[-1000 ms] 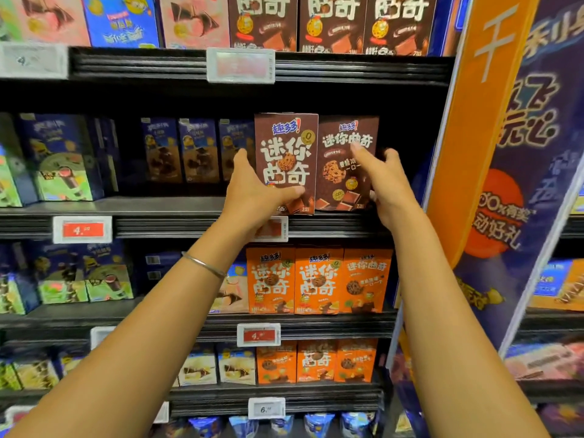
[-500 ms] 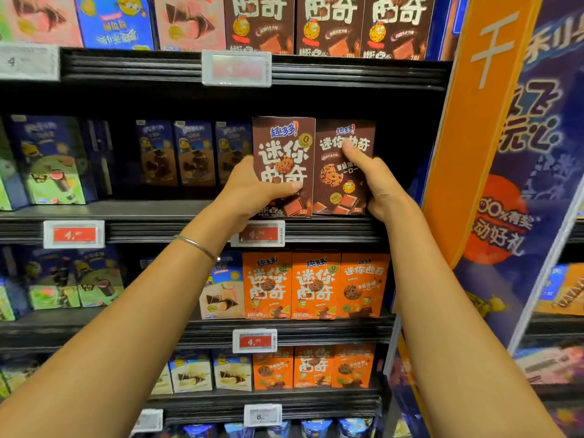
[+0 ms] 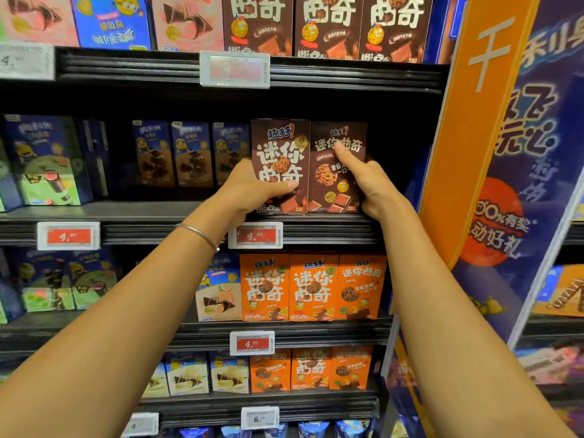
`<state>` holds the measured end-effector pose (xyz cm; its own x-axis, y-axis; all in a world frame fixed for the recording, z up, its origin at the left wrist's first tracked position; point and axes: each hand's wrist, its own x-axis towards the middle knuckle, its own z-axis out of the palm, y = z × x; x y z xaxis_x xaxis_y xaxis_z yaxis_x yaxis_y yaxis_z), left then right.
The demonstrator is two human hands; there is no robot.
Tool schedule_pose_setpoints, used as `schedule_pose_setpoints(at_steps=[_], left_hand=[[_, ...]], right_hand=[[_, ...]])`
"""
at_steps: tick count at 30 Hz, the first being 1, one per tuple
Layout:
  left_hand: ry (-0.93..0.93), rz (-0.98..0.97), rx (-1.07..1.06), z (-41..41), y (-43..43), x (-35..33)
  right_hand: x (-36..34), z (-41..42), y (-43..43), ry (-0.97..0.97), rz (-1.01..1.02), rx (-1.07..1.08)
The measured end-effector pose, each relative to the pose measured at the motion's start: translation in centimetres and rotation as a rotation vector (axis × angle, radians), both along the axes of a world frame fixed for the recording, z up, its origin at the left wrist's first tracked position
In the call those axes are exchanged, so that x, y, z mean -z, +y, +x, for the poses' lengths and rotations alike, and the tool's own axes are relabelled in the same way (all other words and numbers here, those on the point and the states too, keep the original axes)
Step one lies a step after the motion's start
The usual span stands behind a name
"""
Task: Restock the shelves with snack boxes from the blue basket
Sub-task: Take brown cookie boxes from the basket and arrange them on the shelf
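Observation:
Two brown cookie boxes stand side by side at the front edge of the second shelf (image 3: 151,213). My left hand (image 3: 252,192) grips the left brown box (image 3: 279,150) from its left side, thumb across the front. My right hand (image 3: 369,184) holds the right brown box (image 3: 331,188), with the thumb on its front and the fingers round its right edge. Both boxes stand upright with their bottoms on the shelf. The blue basket is out of view.
Dark blue snack boxes (image 3: 189,153) stand further back on the same shelf to the left. Orange cookie boxes (image 3: 313,286) fill the shelf below. More brown boxes (image 3: 328,26) sit on the top shelf. An orange and blue promotional banner (image 3: 493,153) borders the shelves on the right.
Both hands slid down along the boxes. My right hand shifted from the box's upper right corner to its lower right side, thumb now on the front. The boxes settled onto the shelf edge.

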<state>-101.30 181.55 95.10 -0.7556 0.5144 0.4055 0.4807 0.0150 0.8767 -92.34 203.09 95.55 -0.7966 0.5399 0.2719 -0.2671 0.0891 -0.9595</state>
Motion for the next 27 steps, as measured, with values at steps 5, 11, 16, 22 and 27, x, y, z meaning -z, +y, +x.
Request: schedule_pose_setpoints(at_steps=[5,11,16,22,27], left_hand=[[-0.017,-0.013,0.007,-0.26,-0.13,-0.14],[-0.045,-0.029,0.022,-0.41,-0.53,-0.26],[-0.043,-0.025,-0.002,-0.33,-0.44,-0.13],[-0.025,-0.052,-0.025,-0.1,-0.45,-0.15],[-0.02,-0.06,0.016,0.47,-0.69,-0.33]], right_hand=[[0.2,-0.33,0.23,-0.008,0.031,0.014],[0.23,-0.25,0.62,-0.015,0.029,0.02],[0.38,-0.2,0.68,-0.015,0.015,0.005],[0.58,-0.28,0.35,-0.053,0.121,-0.029],[-0.01,0.39,0.01,-0.034,0.088,-0.082]])
